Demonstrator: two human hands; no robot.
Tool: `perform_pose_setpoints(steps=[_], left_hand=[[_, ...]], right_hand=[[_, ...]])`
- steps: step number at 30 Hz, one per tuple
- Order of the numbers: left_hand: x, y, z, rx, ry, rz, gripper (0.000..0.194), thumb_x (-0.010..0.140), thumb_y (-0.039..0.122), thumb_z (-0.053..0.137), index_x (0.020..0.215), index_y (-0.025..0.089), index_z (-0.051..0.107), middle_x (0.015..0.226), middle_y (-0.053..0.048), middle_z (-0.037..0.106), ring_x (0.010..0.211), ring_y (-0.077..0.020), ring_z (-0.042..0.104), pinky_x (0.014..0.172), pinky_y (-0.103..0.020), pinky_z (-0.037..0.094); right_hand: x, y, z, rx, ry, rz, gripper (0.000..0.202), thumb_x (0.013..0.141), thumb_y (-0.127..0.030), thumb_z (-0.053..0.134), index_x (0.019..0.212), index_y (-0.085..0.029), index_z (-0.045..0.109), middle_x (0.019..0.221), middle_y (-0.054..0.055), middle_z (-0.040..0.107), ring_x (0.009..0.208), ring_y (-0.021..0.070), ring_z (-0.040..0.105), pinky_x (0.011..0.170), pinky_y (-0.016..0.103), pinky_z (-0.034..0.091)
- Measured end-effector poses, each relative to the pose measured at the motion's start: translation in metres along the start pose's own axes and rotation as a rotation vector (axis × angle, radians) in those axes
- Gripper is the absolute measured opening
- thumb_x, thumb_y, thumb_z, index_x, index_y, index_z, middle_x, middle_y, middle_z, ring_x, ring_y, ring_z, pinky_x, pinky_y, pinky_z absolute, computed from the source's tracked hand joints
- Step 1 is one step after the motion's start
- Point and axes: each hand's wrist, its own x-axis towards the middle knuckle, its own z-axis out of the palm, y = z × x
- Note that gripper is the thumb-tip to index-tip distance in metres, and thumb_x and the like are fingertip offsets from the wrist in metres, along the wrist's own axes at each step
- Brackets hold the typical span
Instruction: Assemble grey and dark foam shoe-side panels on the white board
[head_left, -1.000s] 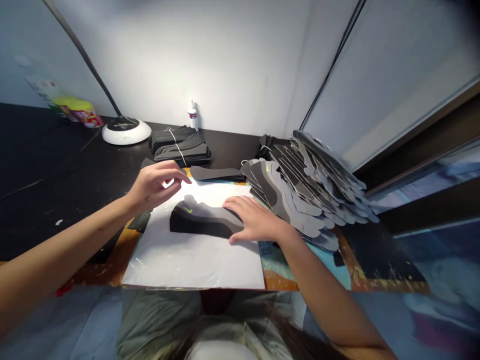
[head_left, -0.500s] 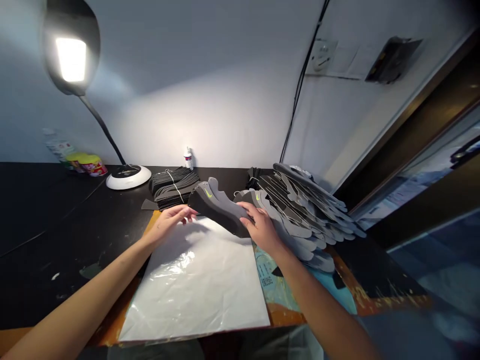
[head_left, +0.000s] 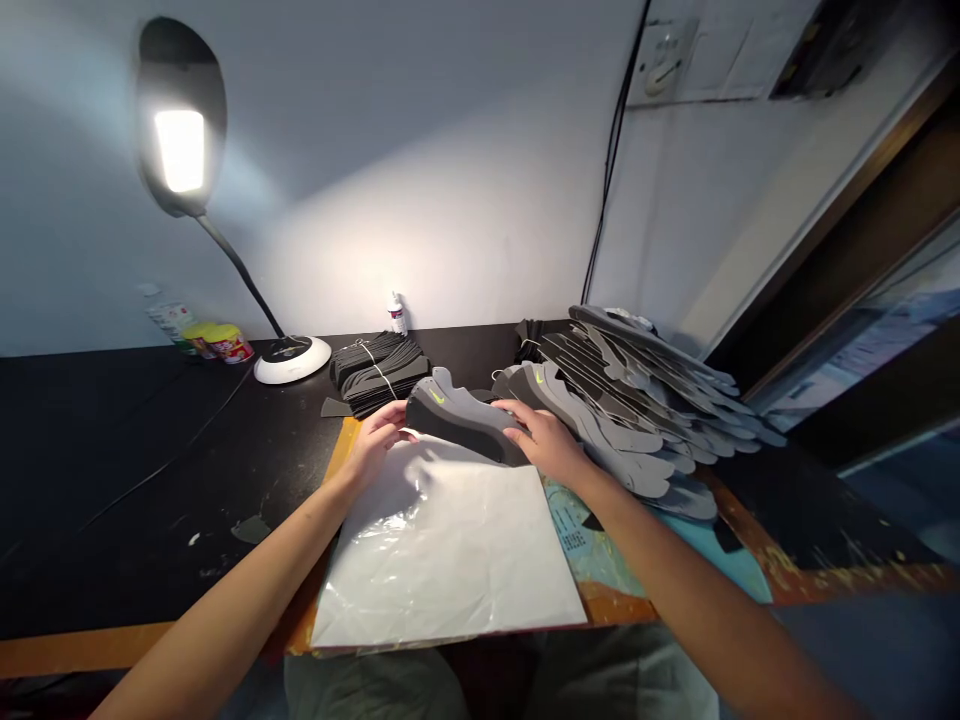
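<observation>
A grey and black shoe upper piece (head_left: 469, 420) with a small yellow-green logo is held above a white plastic-covered sheet (head_left: 450, 550). My right hand (head_left: 551, 445) grips its right end, thumb in front and fingers along the top edge. At its left end, my left hand (head_left: 379, 440) has fingers and thumb closed about the edge; the exact contact is partly hidden. Just right of my right hand lies a spread pile of similar upper pieces (head_left: 630, 455). Behind my left hand is a bundle of dark pieces (head_left: 379, 370) tied with white string.
A lit desk lamp (head_left: 292, 360) stands at the back left, near yellow-and-red containers (head_left: 225, 343) and a clear bottle (head_left: 169, 315). A small white bottle (head_left: 397, 313) is against the wall. A light-blue sheet (head_left: 675, 535) lies under my right forearm. Black cables run down the wall.
The view has shifted, so the scene appears further right. My left hand has come up to the left end of the shoe upper piece, which now lies more level and lower.
</observation>
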Motion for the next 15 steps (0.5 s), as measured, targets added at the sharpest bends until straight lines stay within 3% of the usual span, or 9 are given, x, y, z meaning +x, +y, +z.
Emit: perform_pose_setpoints(steps=[5,10,12,15], left_hand=[[0.0004,-0.0036,-0.0024,0.109,0.019,-0.017,0.034,0.078,0.051,0.069,0.079,0.017,0.063,0.072,-0.003,0.063,0.066,-0.0182,0.060,0.064,-0.028,0.049],[-0.0017,-0.0069,-0.0024,0.234,0.026,0.024,0.043,0.083,0.049,0.072,0.060,0.018,0.053,0.057,0.002,0.050,0.055,-0.0122,0.041,0.053,-0.024,0.031],[-0.0023,-0.0077,-0.0002,0.216,0.054,0.047,0.046,0.083,0.051,0.072,0.061,0.019,0.047,0.055,0.003,0.045,0.054,-0.0119,0.036,0.052,-0.024,0.027],[-0.0029,-0.0098,0.0039,0.147,0.116,0.078,0.047,0.084,0.055,0.069,0.067,0.021,0.041,0.056,0.005,0.040,0.052,-0.0116,0.033,0.050,-0.024,0.025]], right_hand=[[-0.0007,-0.0005,0.0017,0.003,-0.025,0.007,0.045,0.092,-0.015,0.055,0.134,-0.030,0.060,0.120,0.004,0.074,0.103,0.0253,0.068,0.089,0.038,0.053],[0.0006,-0.0010,0.0016,-0.042,-0.031,-0.016,0.043,0.093,-0.014,0.055,0.134,-0.026,0.060,0.119,0.005,0.073,0.100,0.0257,0.066,0.090,0.041,0.052],[0.0004,-0.0023,0.0002,-0.107,0.035,-0.116,0.041,0.094,-0.016,0.055,0.133,-0.024,0.060,0.123,0.007,0.070,0.110,0.0274,0.062,0.099,0.045,0.049],[-0.0040,-0.0092,-0.0038,-0.209,0.259,-0.291,0.036,0.096,-0.015,0.053,0.131,-0.021,0.061,0.132,0.012,0.063,0.126,0.0283,0.053,0.111,0.048,0.041]])
